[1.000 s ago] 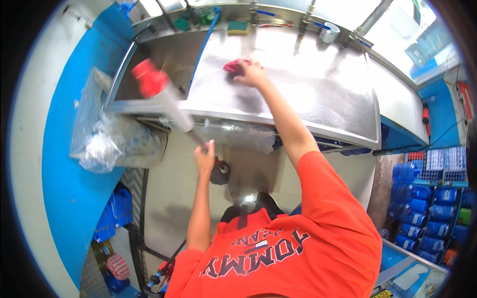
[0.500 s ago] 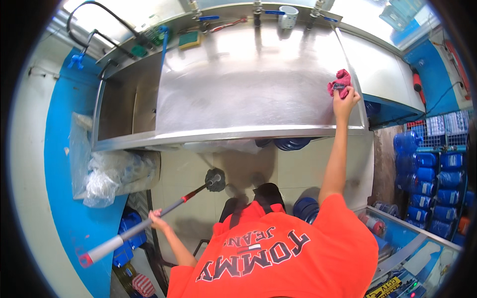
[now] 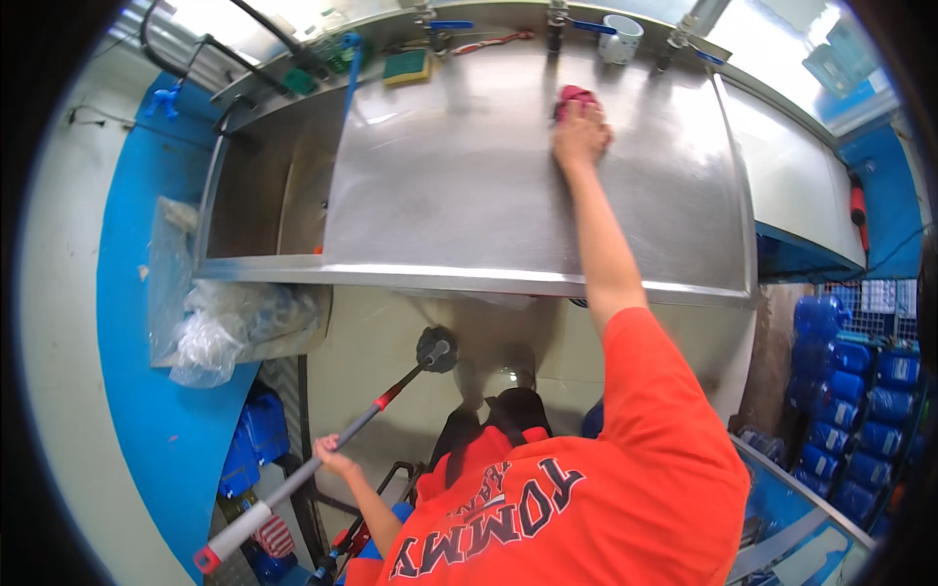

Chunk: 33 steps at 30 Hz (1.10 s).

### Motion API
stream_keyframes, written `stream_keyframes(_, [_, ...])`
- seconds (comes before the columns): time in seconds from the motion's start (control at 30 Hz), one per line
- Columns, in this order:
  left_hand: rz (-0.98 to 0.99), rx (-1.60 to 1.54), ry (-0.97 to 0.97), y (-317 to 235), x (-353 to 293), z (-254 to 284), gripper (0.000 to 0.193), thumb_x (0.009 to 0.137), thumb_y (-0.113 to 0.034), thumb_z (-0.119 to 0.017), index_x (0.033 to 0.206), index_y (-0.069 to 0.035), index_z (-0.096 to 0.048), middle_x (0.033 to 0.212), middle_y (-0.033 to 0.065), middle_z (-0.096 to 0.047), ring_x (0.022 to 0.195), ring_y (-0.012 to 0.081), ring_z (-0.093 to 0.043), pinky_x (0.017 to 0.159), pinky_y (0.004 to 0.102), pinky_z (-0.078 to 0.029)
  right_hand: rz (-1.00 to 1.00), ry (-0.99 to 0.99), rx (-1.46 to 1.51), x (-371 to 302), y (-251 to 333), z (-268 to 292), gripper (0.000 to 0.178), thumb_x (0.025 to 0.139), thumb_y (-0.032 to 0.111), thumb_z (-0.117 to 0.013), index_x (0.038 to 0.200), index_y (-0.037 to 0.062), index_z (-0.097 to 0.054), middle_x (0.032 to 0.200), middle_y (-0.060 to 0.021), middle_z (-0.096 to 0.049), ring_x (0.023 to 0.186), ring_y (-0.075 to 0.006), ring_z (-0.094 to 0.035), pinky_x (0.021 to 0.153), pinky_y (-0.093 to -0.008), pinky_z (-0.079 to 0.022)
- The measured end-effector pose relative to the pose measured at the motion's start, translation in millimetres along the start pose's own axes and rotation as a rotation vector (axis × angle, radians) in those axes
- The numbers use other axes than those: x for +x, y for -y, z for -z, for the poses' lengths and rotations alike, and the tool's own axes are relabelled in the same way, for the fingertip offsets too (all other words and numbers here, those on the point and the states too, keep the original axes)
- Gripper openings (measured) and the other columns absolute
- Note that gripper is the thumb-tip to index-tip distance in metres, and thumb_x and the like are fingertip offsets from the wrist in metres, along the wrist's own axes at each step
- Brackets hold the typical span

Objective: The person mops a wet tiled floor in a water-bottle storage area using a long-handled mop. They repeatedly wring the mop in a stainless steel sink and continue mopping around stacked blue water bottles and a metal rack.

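My right hand [image 3: 581, 140] presses a crumpled dark-pink cloth [image 3: 575, 97] onto the steel counter [image 3: 449, 186], toward its back edge. My fingers lie over the cloth and cover part of it. Lower left, my left hand [image 3: 334, 455] is closed around the grey pole of a mop [image 3: 363, 418] with red joints and a red end cap. Its dark grey head [image 3: 437, 349] rests on the tiled floor, in front of my feet.
Left of the counter is a sink basin [image 3: 249, 195]. Along the back stand a green-yellow sponge [image 3: 406, 67], a red-handled brush [image 3: 493, 42], a white mug [image 3: 620, 40] and blue-levered taps. Plastic bags [image 3: 225, 327] lie lower left; blue water bottles [image 3: 850, 391] are stacked right.
My right hand has slid the cloth left and toward the back, away from the counter's right end. My left hand still grips the mop; the whole view has shifted somewhat.
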<state>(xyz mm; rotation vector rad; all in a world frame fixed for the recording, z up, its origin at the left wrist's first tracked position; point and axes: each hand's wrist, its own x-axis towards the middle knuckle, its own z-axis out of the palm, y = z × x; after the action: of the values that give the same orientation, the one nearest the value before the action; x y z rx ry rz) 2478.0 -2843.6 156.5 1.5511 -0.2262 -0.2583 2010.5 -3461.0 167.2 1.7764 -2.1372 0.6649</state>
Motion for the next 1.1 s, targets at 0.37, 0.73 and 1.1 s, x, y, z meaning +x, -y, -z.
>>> stream_keyframes(0.37, [-0.027,0.019,0.077,-13.8,29.5,-61.8,0.027,0.096,-0.012,-0.048,0.071,-0.008,-0.041,0.064,0.0016,-0.04,0.06,0.0132,-0.042,0.065,0.0329,-0.047,-0.1,0.274,1.232,-117.4,151.6,98.1,0.044,0.079,0.027,-0.08,0.112,0.0065,-0.06,0.112,-0.0203,-0.054,0.11,-0.0347,-0.055,0.095,-0.043,-0.048])
stream_keyframes(0.73, [-0.032,-0.144,-0.289,26.5,42.1,69.7,0.034,0.09,-0.016,-0.052,0.063,-0.014,-0.032,0.058,0.0002,-0.033,0.053,0.0138,-0.037,0.063,0.0357,-0.045,-0.119,0.067,0.32,-151.2,-142.9,130.6,0.037,0.094,0.034,-0.064,0.112,0.0022,-0.059,0.14,-0.0314,-0.042,0.13,-0.0449,-0.043,0.109,-0.0509,-0.035])
stream_keyframes(1.1, [-0.018,-0.133,-0.327,37.7,140.6,68.0,0.036,0.09,-0.015,-0.055,0.063,-0.015,-0.031,0.056,-0.0006,-0.033,0.051,0.0124,-0.033,0.059,0.0327,-0.041,0.317,0.116,0.418,-257.7,227.3,80.9,0.051,0.088,0.016,-0.059,0.133,-0.0063,-0.048,0.151,-0.0398,-0.028,0.143,-0.0519,-0.026,0.118,-0.0604,-0.019])
